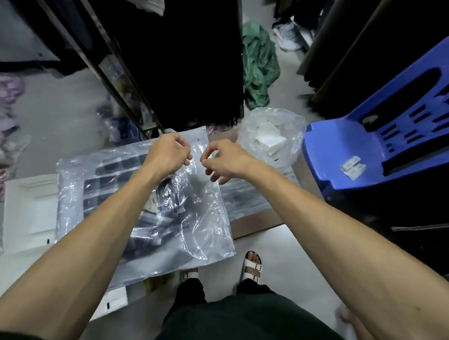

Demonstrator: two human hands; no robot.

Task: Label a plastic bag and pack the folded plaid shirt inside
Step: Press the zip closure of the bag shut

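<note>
White flat packages [28, 211] lie far left on the floor, print unreadable. Beside them, a clear crinkled plastic bag [202, 220] holds the dark folded plaid shirt [119, 180], already inside. Left hand [167, 154] and right hand [226, 158] meet over the bag's far end, fingers [186, 157] pinched; whether they grip film is unclear. Right: a loose clear sack [288, 126] of white pieces, then a blue plastic chair [349, 150] carrying small labels [352, 166], text illegible.
</note>
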